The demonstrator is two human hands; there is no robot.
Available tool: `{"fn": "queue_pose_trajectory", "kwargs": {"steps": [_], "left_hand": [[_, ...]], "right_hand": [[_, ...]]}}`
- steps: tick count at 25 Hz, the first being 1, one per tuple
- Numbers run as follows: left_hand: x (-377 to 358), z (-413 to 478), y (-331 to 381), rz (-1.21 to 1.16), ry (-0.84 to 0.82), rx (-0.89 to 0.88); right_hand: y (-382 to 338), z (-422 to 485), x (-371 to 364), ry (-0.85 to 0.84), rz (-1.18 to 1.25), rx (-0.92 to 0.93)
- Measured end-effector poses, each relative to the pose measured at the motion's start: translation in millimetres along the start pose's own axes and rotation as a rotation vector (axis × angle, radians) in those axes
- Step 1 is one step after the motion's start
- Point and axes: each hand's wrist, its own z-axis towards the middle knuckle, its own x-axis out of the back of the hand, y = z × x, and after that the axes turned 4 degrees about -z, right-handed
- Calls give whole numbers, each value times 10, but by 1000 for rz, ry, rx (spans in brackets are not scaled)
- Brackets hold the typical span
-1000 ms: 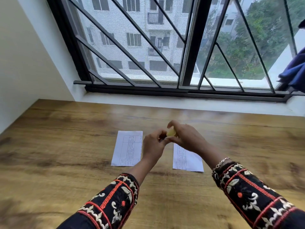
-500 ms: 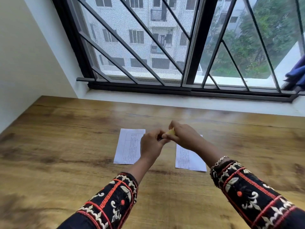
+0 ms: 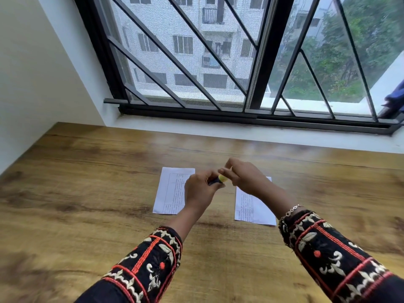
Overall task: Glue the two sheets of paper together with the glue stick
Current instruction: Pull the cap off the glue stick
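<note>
The glue stick (image 3: 219,179) is held in the air between the two hands, above the wooden table (image 3: 87,182) and over the bare strip that separates the two sheets. Its long axis runs roughly level, left to right, from one grip toward the other.

The left hand (image 3: 200,189) is curled closed around the dark body of the stick; only a short length of that body shows past the fingers. The right hand (image 3: 244,178) meets the stick at its yellow end, thumb and forefinger pinched on or right at that end, the other fingers raised clear. Whether the yellow part is a cap coming off or the exposed end cannot be told; it is small and partly hidden.

Judgement: the step in hand is opening the stick. No glue is on either sheet as far as can be seen.

The left sheet (image 3: 172,191) lies below and just outboard of the left grip, partly covered by that hand. The right sheet (image 3: 251,206) lies below the right wrist, toward the person. Both lie flat, apart, long edges running away from the person. The two are about equally near; the body-holding left hand sits closer to the left sheet.
</note>
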Motion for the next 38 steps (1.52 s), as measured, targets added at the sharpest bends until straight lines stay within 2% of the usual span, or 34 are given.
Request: {"fn": "queue_pose_trajectory", "kwargs": {"steps": [5,12,16,18,25,27,30,35,38], "left_hand": [[-12,0,3,45,-22,-2],[11,-6,-11,1,-41,22],[13,-18,0,40,-8,-3],[12,-18,9,74,-19,-19],[55,-8,-29,80,-93,-25],[52,-23,-35,59,-75,-24],[43,-18,-29,44,-59,-16],[66,-19,-65,45,-68,-14],[105,-35,-115,-17,-43,7]], "right_hand": [[-44,33,22,-7,-85,-6],[-6,-18,47,-1,-136,140],[-1,25,32,-31,19,-42],[0,50,10,-59,73,-69],[11,-9,-5,-36,-55,125],[1,-13,-10,-58,-48,113],[-29,8,-23,11,-44,-9],[-53,-20,27,36,-18,57],[31,-53,4,126,155,71]]}}
